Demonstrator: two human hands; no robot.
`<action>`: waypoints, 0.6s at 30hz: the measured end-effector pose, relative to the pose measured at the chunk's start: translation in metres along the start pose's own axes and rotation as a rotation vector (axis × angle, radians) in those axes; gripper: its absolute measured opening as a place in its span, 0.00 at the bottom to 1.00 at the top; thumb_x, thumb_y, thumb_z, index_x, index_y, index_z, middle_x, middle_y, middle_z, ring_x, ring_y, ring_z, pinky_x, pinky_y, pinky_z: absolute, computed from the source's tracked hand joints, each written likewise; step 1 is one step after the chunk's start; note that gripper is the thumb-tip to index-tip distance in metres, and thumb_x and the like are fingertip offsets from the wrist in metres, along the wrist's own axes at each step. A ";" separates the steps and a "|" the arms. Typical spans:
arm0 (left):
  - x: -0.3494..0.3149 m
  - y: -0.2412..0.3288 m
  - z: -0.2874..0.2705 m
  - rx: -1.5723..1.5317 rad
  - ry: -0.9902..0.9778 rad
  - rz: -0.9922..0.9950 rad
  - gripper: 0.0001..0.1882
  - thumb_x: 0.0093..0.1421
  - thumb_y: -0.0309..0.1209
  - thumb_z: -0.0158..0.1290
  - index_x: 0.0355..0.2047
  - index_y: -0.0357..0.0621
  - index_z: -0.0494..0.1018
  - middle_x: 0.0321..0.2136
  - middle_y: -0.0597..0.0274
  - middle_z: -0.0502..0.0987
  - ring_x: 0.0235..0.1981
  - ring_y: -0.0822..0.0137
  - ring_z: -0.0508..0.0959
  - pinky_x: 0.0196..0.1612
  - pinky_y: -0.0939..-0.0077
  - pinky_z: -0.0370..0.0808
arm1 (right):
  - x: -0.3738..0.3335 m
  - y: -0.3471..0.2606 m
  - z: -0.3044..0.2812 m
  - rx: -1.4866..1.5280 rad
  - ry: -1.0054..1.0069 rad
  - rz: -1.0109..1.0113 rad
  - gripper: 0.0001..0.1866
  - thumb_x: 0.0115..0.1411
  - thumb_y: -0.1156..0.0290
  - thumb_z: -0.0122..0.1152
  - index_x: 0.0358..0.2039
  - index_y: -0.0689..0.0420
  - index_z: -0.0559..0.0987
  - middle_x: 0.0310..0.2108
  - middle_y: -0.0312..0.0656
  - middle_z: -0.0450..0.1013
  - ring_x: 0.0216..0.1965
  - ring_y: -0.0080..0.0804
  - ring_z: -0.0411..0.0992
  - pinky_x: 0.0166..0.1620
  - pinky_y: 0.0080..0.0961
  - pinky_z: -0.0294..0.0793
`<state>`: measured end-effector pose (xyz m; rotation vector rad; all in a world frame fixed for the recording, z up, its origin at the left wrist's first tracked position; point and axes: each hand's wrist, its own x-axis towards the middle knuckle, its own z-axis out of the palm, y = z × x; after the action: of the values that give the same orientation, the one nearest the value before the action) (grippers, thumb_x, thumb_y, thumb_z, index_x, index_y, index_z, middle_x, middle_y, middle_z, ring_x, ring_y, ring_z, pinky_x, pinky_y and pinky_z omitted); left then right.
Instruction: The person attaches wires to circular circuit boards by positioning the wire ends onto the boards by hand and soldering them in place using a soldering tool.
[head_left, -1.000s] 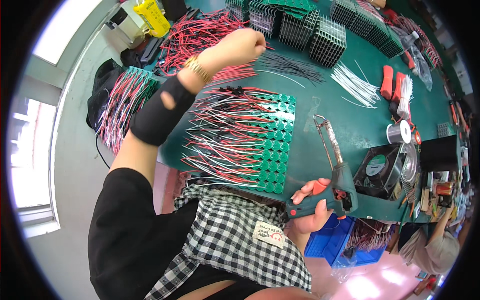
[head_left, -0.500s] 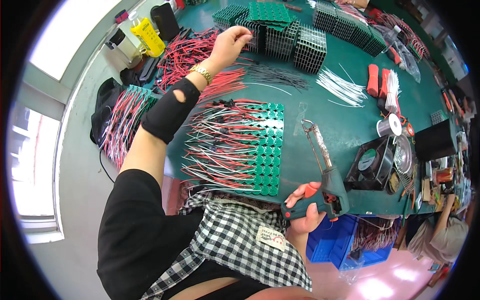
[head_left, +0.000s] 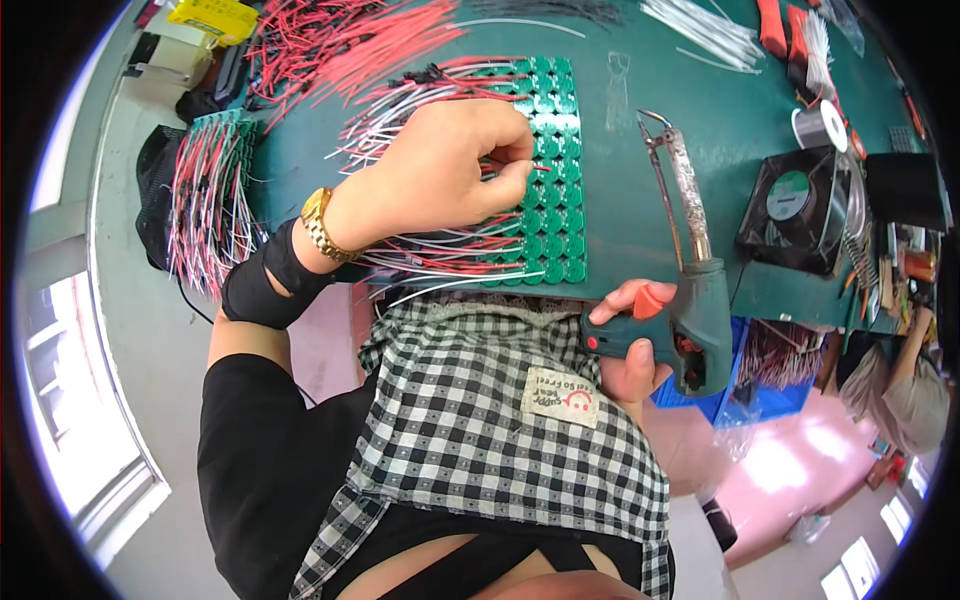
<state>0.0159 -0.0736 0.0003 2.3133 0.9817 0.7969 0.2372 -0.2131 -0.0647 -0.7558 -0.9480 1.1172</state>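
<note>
Our left hand (head_left: pixel 440 165) pinches a red wire (head_left: pixel 541 168); our right hand (head_left: pixel 632 374) grips a soldering gun (head_left: pixel 703 300). The green board (head_left: pixel 572 195) looks wired, except its right columns.

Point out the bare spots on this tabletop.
The green tabletop is bare, bar some clear tape, between the circuit-board panel and black fan, below the white wires; the soldering gun crosses part of it in this view. A smaller patch lies between the panel's wires and the far-left wire bundle. Crowded: the red wire pile, and the panel under the left hand.
</note>
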 end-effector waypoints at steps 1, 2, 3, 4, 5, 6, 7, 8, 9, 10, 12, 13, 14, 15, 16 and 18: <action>-0.003 -0.001 0.004 0.004 -0.014 -0.002 0.04 0.48 0.22 0.55 0.23 0.40 0.70 0.18 0.61 0.69 0.19 0.66 0.69 0.23 0.75 0.66 | -0.004 -0.001 0.000 -0.003 -0.016 0.012 0.28 0.56 0.61 0.58 0.51 0.62 0.63 0.36 0.54 0.68 0.30 0.35 0.71 0.34 0.30 0.74; -0.005 -0.004 0.009 -0.012 -0.023 -0.008 0.04 0.48 0.22 0.55 0.23 0.40 0.70 0.18 0.61 0.69 0.19 0.66 0.69 0.23 0.75 0.66 | -0.009 -0.002 -0.004 0.002 -0.052 0.074 0.29 0.56 0.60 0.60 0.53 0.61 0.63 0.37 0.53 0.68 0.32 0.35 0.71 0.35 0.30 0.73; -0.007 -0.009 0.015 0.001 -0.003 -0.011 0.05 0.46 0.23 0.55 0.23 0.41 0.69 0.18 0.62 0.69 0.19 0.66 0.69 0.25 0.75 0.66 | -0.012 -0.006 -0.005 -0.001 -0.044 0.086 0.29 0.56 0.60 0.60 0.53 0.61 0.63 0.37 0.53 0.68 0.32 0.35 0.71 0.35 0.30 0.73; -0.008 -0.013 0.020 0.014 0.017 -0.013 0.05 0.45 0.23 0.55 0.22 0.42 0.69 0.17 0.63 0.68 0.19 0.66 0.69 0.26 0.74 0.65 | -0.014 -0.014 -0.005 -0.057 -0.072 0.175 0.29 0.57 0.60 0.60 0.54 0.61 0.63 0.37 0.53 0.69 0.32 0.35 0.71 0.36 0.30 0.73; -0.008 -0.015 0.024 0.005 0.010 -0.020 0.05 0.45 0.23 0.55 0.22 0.42 0.69 0.17 0.63 0.68 0.19 0.66 0.69 0.26 0.74 0.65 | -0.016 -0.018 -0.005 -0.111 -0.102 0.264 0.29 0.58 0.60 0.59 0.55 0.60 0.62 0.37 0.52 0.69 0.33 0.35 0.71 0.37 0.30 0.73; -0.010 -0.017 0.027 0.077 0.029 -0.017 0.05 0.44 0.23 0.55 0.21 0.42 0.69 0.17 0.64 0.69 0.19 0.66 0.70 0.28 0.74 0.64 | -0.020 -0.018 -0.011 -0.134 -0.157 0.286 0.29 0.59 0.60 0.57 0.56 0.60 0.62 0.38 0.51 0.69 0.34 0.34 0.71 0.39 0.30 0.72; -0.011 -0.019 0.029 0.151 0.048 -0.015 0.06 0.43 0.23 0.55 0.21 0.43 0.68 0.18 0.65 0.69 0.19 0.67 0.70 0.29 0.73 0.64 | -0.023 -0.020 -0.009 -0.138 -0.157 0.300 0.29 0.59 0.60 0.57 0.56 0.60 0.62 0.38 0.51 0.69 0.34 0.34 0.71 0.39 0.30 0.72; -0.012 -0.019 0.029 0.181 0.052 -0.031 0.06 0.43 0.23 0.54 0.20 0.44 0.68 0.17 0.66 0.69 0.19 0.67 0.71 0.30 0.74 0.62 | -0.024 -0.022 -0.007 -0.126 -0.134 0.345 0.29 0.57 0.60 0.59 0.54 0.61 0.63 0.37 0.49 0.69 0.33 0.31 0.71 0.38 0.28 0.72; -0.012 -0.020 0.030 0.172 0.051 -0.042 0.06 0.43 0.23 0.54 0.20 0.44 0.68 0.17 0.66 0.69 0.19 0.67 0.71 0.30 0.74 0.62 | -0.025 -0.025 -0.005 -0.115 -0.110 0.390 0.29 0.55 0.59 0.60 0.53 0.61 0.64 0.37 0.46 0.69 0.32 0.29 0.71 0.37 0.27 0.72; -0.013 -0.021 0.031 0.196 0.043 -0.038 0.06 0.43 0.23 0.54 0.20 0.44 0.68 0.17 0.66 0.69 0.19 0.67 0.71 0.29 0.74 0.62 | -0.023 -0.030 -0.002 -0.119 -0.111 0.403 0.29 0.55 0.59 0.60 0.53 0.61 0.64 0.37 0.46 0.69 0.32 0.29 0.71 0.37 0.27 0.72; -0.013 -0.021 0.032 0.224 0.032 -0.037 0.06 0.42 0.23 0.54 0.20 0.44 0.67 0.17 0.66 0.69 0.18 0.67 0.70 0.29 0.74 0.61 | -0.017 -0.040 0.004 -0.220 -0.141 0.525 0.27 0.55 0.61 0.59 0.52 0.62 0.65 0.36 0.45 0.70 0.32 0.28 0.71 0.37 0.26 0.72; -0.013 -0.021 0.032 0.220 0.031 -0.043 0.06 0.42 0.23 0.54 0.20 0.44 0.67 0.17 0.66 0.69 0.18 0.67 0.70 0.29 0.74 0.61 | -0.018 -0.040 0.005 -0.222 -0.142 0.532 0.27 0.55 0.61 0.59 0.52 0.62 0.65 0.36 0.45 0.70 0.32 0.28 0.71 0.37 0.26 0.72; -0.013 -0.021 0.033 0.208 0.032 -0.049 0.06 0.42 0.22 0.54 0.20 0.44 0.67 0.17 0.66 0.68 0.18 0.68 0.70 0.29 0.74 0.61 | -0.018 -0.040 0.005 -0.226 -0.143 0.552 0.26 0.55 0.63 0.58 0.51 0.62 0.65 0.36 0.44 0.70 0.32 0.27 0.70 0.37 0.25 0.71; -0.013 -0.021 0.033 0.197 0.034 -0.055 0.06 0.42 0.22 0.53 0.20 0.44 0.67 0.17 0.66 0.68 0.18 0.68 0.70 0.29 0.74 0.61 | -0.018 -0.039 0.005 -0.229 -0.145 0.570 0.25 0.55 0.65 0.58 0.51 0.62 0.65 0.36 0.43 0.70 0.32 0.26 0.70 0.36 0.24 0.71; -0.014 -0.021 0.033 0.197 0.034 -0.059 0.06 0.42 0.22 0.53 0.20 0.44 0.67 0.17 0.66 0.68 0.18 0.68 0.70 0.29 0.74 0.61 | -0.015 -0.041 0.003 -0.229 -0.148 0.574 0.25 0.55 0.65 0.58 0.51 0.62 0.65 0.36 0.43 0.70 0.32 0.26 0.70 0.36 0.24 0.71; -0.015 -0.020 0.033 0.195 0.049 -0.061 0.06 0.41 0.22 0.53 0.20 0.44 0.67 0.17 0.66 0.68 0.18 0.68 0.69 0.29 0.74 0.60 | -0.007 -0.045 -0.004 -0.266 -0.363 0.616 0.20 0.60 0.70 0.56 0.52 0.56 0.64 0.41 0.46 0.68 0.40 0.31 0.71 0.45 0.31 0.71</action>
<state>0.0208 -0.0795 -0.0403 2.4237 1.1939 0.7658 0.2574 -0.2327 -0.0283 -1.1307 -1.2244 1.7266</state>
